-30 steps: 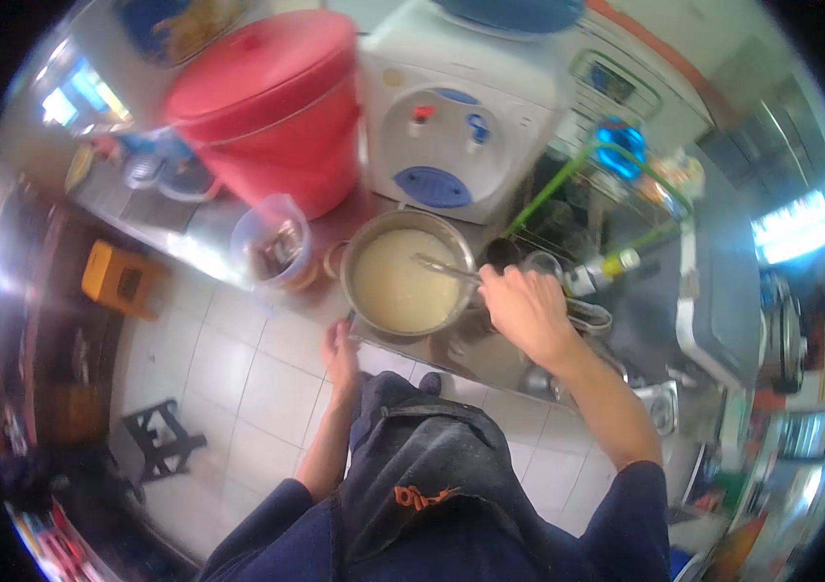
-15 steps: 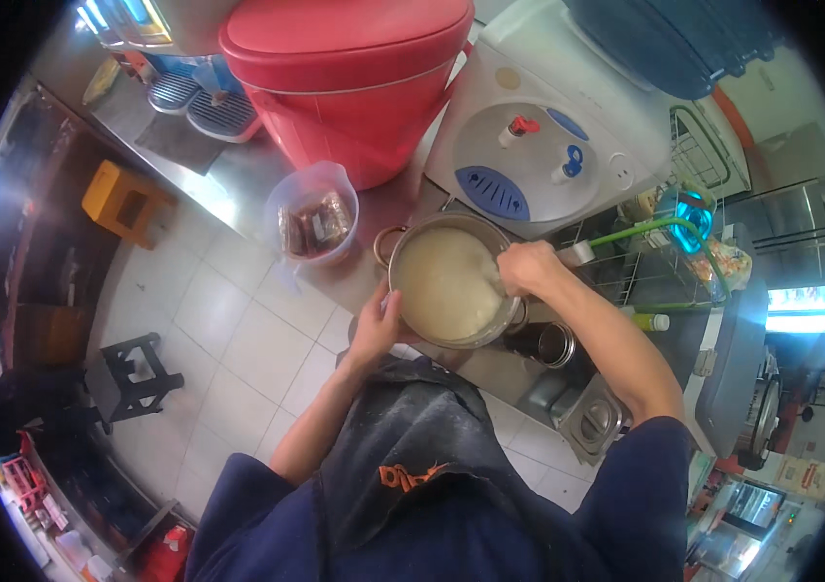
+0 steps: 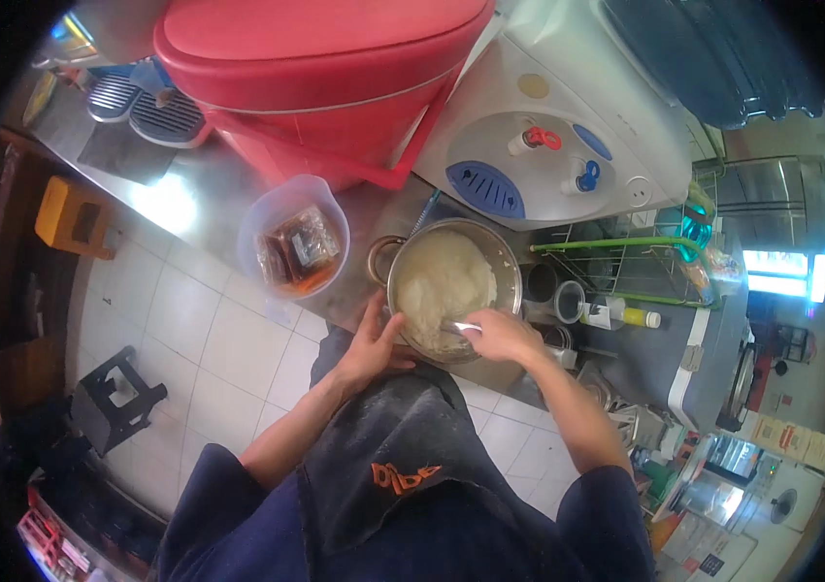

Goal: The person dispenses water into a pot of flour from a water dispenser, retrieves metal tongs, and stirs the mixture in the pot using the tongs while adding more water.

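A steel pot [image 3: 512, 276] with loop handles stands on the metal counter in front of me. It holds a pale, lumpy, soft mass [image 3: 446, 276] that looks scooped and uneven. My right hand [image 3: 498, 337] is closed around the short visible shaft of a metal utensil [image 3: 461, 327] at the near right side of the pot; its working end is sunk in the mass, so its kind is hidden. Against the near left wall of the pot, my left hand [image 3: 369, 349] grips it, fingers along the outside.
Left of the pot sits a translucent plastic jug [image 3: 249, 228] with packets in reddish-brown liquid. Behind stand a big red lidded bucket [image 3: 325, 107] and a white water dispenser [image 3: 568, 126]. A green-edged wire rack [image 3: 616, 244] and several jars [image 3: 568, 301] are to the right.
My right hand has moved from the pot's far right side toward me, to its near edge. The pale mass went from smoother to broken and heaped. The view has shifted a little.
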`<state>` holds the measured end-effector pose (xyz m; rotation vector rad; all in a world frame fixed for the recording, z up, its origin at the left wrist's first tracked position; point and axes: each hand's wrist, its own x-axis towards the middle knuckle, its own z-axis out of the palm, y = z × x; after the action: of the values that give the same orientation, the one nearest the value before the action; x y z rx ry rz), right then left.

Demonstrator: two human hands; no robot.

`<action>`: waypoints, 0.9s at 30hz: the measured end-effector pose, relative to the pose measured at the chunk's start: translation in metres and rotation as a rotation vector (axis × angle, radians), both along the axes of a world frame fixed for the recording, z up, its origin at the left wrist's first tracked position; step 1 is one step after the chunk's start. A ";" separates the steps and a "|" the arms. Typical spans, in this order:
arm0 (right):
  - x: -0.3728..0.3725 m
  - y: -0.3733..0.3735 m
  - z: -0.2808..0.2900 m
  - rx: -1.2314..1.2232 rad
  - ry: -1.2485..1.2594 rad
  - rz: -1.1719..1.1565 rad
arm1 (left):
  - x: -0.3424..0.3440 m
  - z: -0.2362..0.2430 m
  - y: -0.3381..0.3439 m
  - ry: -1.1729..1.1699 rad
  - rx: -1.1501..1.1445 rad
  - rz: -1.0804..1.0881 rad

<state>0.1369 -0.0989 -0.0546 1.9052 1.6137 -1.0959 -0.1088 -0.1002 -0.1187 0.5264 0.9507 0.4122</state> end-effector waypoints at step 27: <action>-0.007 -0.025 0.016 0.533 -0.225 0.280 | 0.000 -0.018 0.005 0.030 0.144 0.042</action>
<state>0.1302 -0.1237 -0.0385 1.9312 2.0980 -0.3399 -0.1087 -0.0952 -0.1365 0.6457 0.9668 0.5142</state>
